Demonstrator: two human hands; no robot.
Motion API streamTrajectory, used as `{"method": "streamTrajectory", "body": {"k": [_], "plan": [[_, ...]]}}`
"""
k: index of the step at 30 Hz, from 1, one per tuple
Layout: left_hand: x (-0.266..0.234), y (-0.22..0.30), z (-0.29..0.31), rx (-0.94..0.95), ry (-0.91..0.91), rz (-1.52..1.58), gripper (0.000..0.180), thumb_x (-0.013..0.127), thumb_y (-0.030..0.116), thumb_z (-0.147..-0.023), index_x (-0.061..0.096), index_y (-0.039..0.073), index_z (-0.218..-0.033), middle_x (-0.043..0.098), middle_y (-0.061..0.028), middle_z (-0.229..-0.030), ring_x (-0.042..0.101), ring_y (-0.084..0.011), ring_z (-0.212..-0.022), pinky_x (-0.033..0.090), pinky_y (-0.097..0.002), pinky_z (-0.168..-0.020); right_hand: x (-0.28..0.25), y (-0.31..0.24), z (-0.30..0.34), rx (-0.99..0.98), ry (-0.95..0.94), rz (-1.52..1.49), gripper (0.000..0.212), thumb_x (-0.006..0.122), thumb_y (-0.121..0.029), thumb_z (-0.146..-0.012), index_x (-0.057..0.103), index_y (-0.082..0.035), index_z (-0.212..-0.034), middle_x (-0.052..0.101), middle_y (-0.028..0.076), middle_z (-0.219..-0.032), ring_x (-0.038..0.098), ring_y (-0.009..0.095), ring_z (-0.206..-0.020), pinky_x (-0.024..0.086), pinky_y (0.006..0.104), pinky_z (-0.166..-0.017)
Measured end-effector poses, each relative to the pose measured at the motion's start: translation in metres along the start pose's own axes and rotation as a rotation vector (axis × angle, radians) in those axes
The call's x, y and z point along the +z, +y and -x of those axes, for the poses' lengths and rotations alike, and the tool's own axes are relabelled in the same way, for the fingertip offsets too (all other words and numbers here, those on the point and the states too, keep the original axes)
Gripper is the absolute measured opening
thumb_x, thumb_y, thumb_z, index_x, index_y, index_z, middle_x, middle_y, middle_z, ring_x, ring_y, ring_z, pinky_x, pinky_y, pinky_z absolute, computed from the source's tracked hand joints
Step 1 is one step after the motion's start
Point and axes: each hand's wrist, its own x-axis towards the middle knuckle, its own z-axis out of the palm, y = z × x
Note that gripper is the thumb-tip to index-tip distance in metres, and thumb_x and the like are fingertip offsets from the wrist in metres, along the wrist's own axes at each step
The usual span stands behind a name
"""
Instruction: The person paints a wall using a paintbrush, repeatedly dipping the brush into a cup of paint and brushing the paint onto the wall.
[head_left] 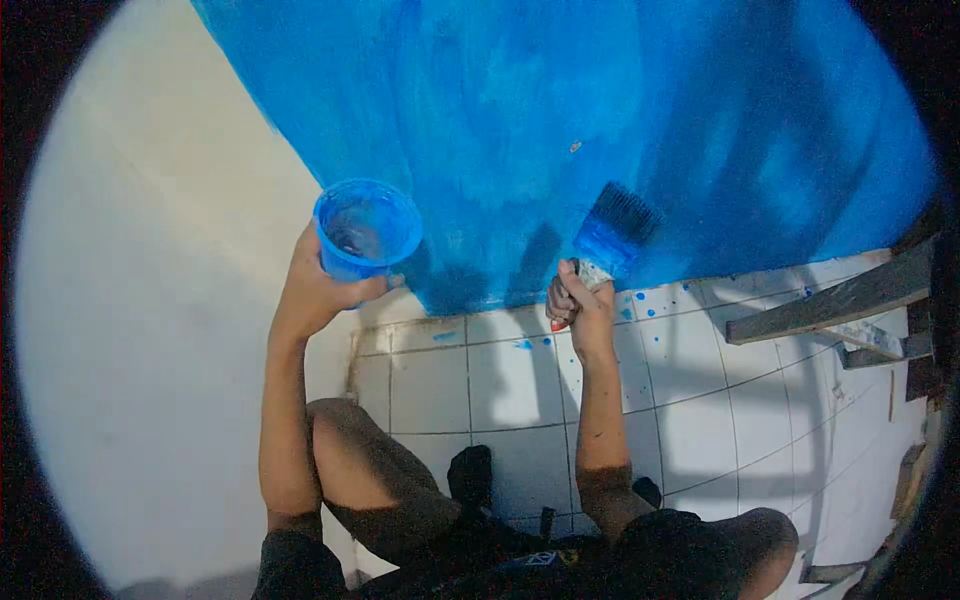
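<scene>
Head view, left hand (316,286): curled round the side of the cup, grip closed to its width; some fingers are hidden behind it.
Blue cup (345,268): held near the corner of the 2 walls; round, open-topped, plastic-looking, smeared inside; how much paint it holds is hard to make out.
Right hand (588,292): wrapped closely round the brush handle, hiding most of it; a reddish end shows below.
Brush (610,235): right of the cup, wide and flat, dark bristles tilted toward the far side, blue-coated lower down; whether they touch the wall, I cannot tell.
Blue wall (480,120): far side, streaky and uneven, partly in shadow.
Pale wall (150,250): left, plain, cut off by the dark rim.
Tiled floor (515,385): glossy white squares, blue-spotted near the brush.
Wooden frame (830,305): right, rough and grey, cut off; full shape unclear.
</scene>
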Motion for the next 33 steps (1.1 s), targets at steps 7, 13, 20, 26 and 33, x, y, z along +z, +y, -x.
{"method": "streamTrajectory", "body": {"k": [7, 13, 20, 26, 33], "plan": [[0.002, -0.008, 0.001, 0.086, 0.017, -0.118, 0.079, 0.089, 0.014, -0.048, 0.050, 0.004, -0.116, 0.059, -0.0062, -0.108, 0.056, -0.0183, -0.102, 0.045, -0.0349, -0.090, 0.005, -0.003, 0.011, -0.089, 0.043, 0.093, 0.028, 0.057, -0.014, -0.087, 0.040, -0.012, -0.065, 0.036, -0.002, -0.052, 0.029, 0.007, -0.043, 0.021, 0.0244, -0.041], [0.006, -0.002, 0.001, 0.117, -0.030, -0.144, 0.086, 0.087, 0.018, -0.052, 0.044, 0.007, -0.126, 0.054, -0.0069, -0.117, 0.051, -0.0195, -0.110, 0.040, -0.0341, -0.095, 0.003, -0.001, 0.016, -0.186, 0.088, 0.275, 0.027, 0.060, -0.022, -0.087, 0.046, -0.010, -0.066, 0.043, -0.003, -0.059, 0.035, 0.007, -0.048, 0.023, 0.0230, -0.044], [0.012, -0.005, -0.001, 0.317, 0.057, -0.121, 0.075, 0.082, 0.017, -0.058, 0.045, 0.007, -0.123, 0.049, -0.0066, -0.119, 0.049, -0.0193, -0.111, 0.040, -0.0329, -0.095, -0.003, 0.005, 0.021, -0.270, 0.150, 0.400, 0.026, 0.062, -0.022, -0.085, 0.049, -0.009, -0.067, 0.046, -0.001, -0.060, 0.039, 0.007, -0.051, 0.026, 0.0226, -0.045], [0.016, 0.000, -0.004, 0.503, 0.110, -0.007, 0.071, 0.082, 0.016, -0.057, 0.046, 0.008, -0.119, 0.049, -0.0079, -0.119, 0.049, -0.0205, -0.111, 0.040, -0.0338, -0.095, 0.001, 0.005, 0.024, -0.267, 0.115, 0.306, 0.026, 0.063, -0.021, -0.085, 0.049, -0.009, -0.067, 0.045, -0.002, -0.060, 0.041, 0.007, -0.051, 0.027, 0.0222, -0.046], [0.021, 0.001, -0.018, 0.767, 0.107, 0.017, 0.061, 0.076, 0.007, -0.069, 0.036, 0.007, -0.116, 0.052, -0.0183, -0.111, 0.054, -0.0268, -0.105, 0.044, -0.0398, -0.091, -0.002, 0.001, 0.032, -0.232, 0.118, 0.559, 0.020, 0.067, -0.019, -0.081, 0.055, -0.005, -0.074, 0.049, -0.001, -0.067, 0.044, 0.008, -0.059, 0.034, 0.0237, -0.054]]}}
